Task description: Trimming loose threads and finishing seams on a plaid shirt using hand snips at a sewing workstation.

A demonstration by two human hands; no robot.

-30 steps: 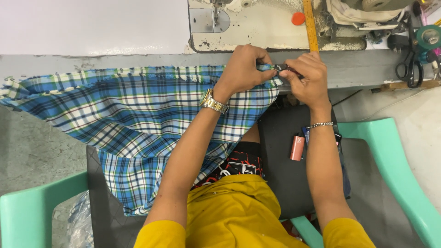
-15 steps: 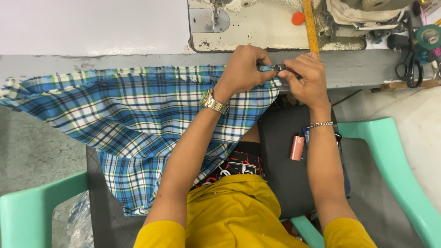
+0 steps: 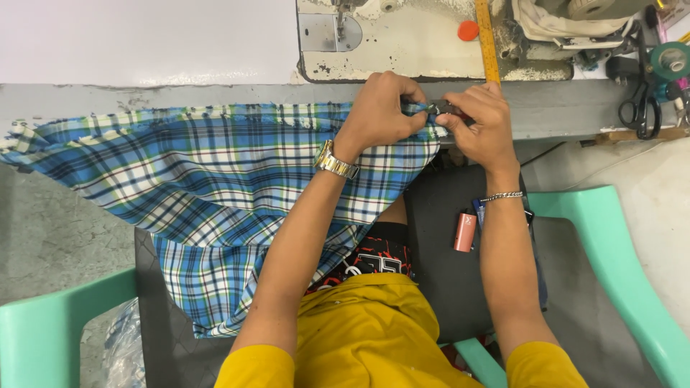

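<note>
A blue, white and green plaid cloth (image 3: pixel 208 179) hangs from the table's front edge down over my lap. My left hand (image 3: pixel 381 108), with a metal watch on its wrist, pinches the cloth's upper right corner. My right hand (image 3: pixel 478 118), wearing a thin chain bracelet, grips a small dark metal tool (image 3: pixel 440 109) held against that same corner. Both hands meet just below the sewing machine bed (image 3: pixel 402 43). The tool's tip is hidden between my fingers.
A yellow measuring tape (image 3: pixel 487 39) and an orange disc (image 3: pixel 468 30) lie on the machine bed. Black scissors (image 3: pixel 640 108) and a teal thread spool (image 3: pixel 672 61) sit at the right. A small orange lighter (image 3: pixel 464 231) rests on the dark seat; mint-green chair arms (image 3: pixel 618 266) flank me.
</note>
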